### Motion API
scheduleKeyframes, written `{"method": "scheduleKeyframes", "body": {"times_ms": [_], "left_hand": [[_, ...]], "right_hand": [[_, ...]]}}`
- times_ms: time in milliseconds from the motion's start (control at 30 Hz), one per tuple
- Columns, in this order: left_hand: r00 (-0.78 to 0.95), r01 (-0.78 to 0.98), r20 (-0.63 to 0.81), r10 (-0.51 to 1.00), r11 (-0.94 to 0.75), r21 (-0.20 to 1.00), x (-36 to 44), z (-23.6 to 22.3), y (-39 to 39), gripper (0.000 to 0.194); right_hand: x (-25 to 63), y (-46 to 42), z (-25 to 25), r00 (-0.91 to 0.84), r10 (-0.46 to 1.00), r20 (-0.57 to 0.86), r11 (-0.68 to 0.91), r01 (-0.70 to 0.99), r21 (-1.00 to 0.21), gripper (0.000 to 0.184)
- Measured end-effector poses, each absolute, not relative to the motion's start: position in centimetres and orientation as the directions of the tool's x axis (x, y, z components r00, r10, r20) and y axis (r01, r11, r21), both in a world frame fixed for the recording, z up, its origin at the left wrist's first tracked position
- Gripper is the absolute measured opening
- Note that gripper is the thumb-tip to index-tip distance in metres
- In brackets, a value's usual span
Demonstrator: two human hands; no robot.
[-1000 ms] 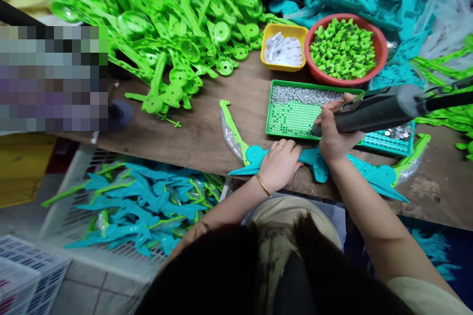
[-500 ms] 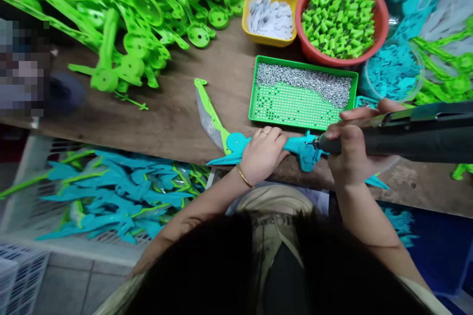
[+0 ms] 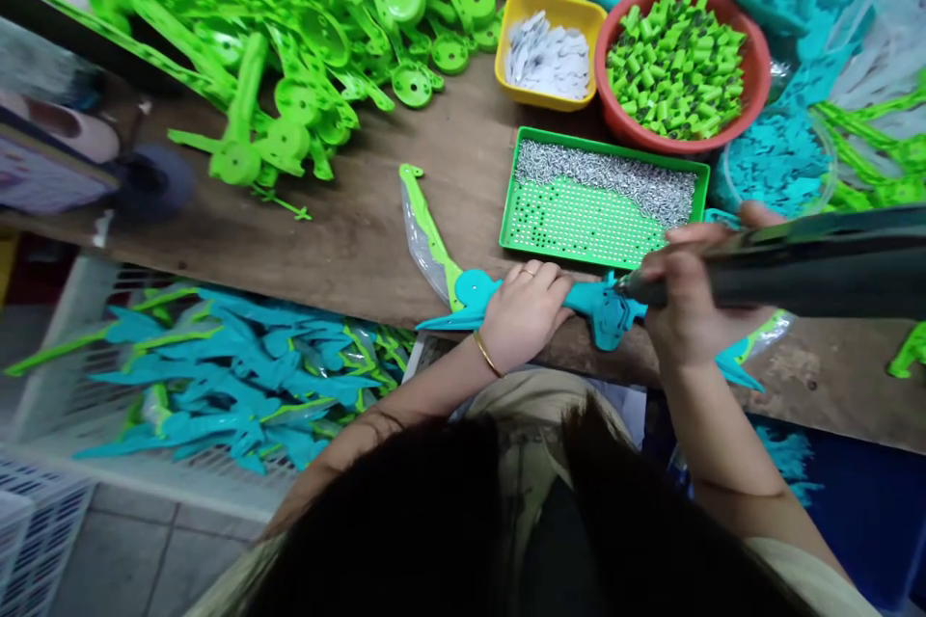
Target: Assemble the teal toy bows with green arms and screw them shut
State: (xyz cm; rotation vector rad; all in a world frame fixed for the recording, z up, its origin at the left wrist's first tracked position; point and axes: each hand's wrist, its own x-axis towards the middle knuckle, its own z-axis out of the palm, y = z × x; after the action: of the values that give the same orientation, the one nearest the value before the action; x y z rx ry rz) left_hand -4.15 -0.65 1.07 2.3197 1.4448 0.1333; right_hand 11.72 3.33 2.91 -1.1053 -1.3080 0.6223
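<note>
A blue and green plastic toy (image 3: 610,322), shaped like a bow, lies across the near edge of the wooden bench. My left hand (image 3: 527,316) is closed over its blue body, left of the middle. In my right hand (image 3: 686,307) is a dark electric screwdriver (image 3: 817,262), held almost level with its tip at the toy's blue middle part. Whether the tip sits in a screw is too small to tell. Just beyond the toy is a green perforated tray (image 3: 507,236) with many small metal screws heaped along its far side.
Green plastic parts (image 3: 289,48) are piled at the back left. A yellow bowl (image 3: 546,101) of white pieces, a red bowl (image 3: 756,82) of green pieces and a clear tub (image 3: 831,154) of blue bits stand behind the tray. Below left, a crate (image 3: 50,376) holds similar toys.
The whole view has shifted, so the bench things appear slightly further right and lower. Both hands keep their hold, and the screwdriver tip stays at the toy's middle.
</note>
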Motion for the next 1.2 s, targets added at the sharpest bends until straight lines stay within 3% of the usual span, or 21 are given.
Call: {"method": "scheduleKeyframes", "body": {"times_ms": [100, 267, 333, 633, 1200], "left_hand": [[0.437, 0.852, -0.081, 0.896, -0.383, 0.358, -3.5, 1.5, -1.2, 0.036], [0.449, 0.790, 0.078, 0.890, -0.436, 0.430, -1.2, 0.9, -2.8, 0.083], [0.481, 0.770, 0.092, 0.872, -0.470, 0.431, -0.3, 0.2, -3.3, 0.093], [0.467, 0.778, 0.124, 0.875, -0.474, 0.413, 0.2, -1.2, -3.5, 0.086], [0.454, 0.791, 0.149, 0.879, -0.474, 0.387, 0.4, -1.4, -3.5, 0.090]], "right_hand": [[11.0, 5.3, 3.0, 0.351, 0.729, 0.588, 0.579, 0.142, -0.803, 0.038], [10.5, 6.4, 0.5, 0.353, 0.717, 0.601, 0.596, 0.137, -0.791, 0.037], [10.4, 6.3, 0.0, 0.342, 0.727, 0.596, 0.589, 0.136, -0.797, 0.037], [10.8, 6.0, -0.6, 0.308, 0.755, 0.580, 0.560, 0.158, -0.813, 0.044], [10.7, 6.2, -0.8, 0.348, 0.751, 0.560, 0.561, 0.110, -0.821, 0.038]]}}
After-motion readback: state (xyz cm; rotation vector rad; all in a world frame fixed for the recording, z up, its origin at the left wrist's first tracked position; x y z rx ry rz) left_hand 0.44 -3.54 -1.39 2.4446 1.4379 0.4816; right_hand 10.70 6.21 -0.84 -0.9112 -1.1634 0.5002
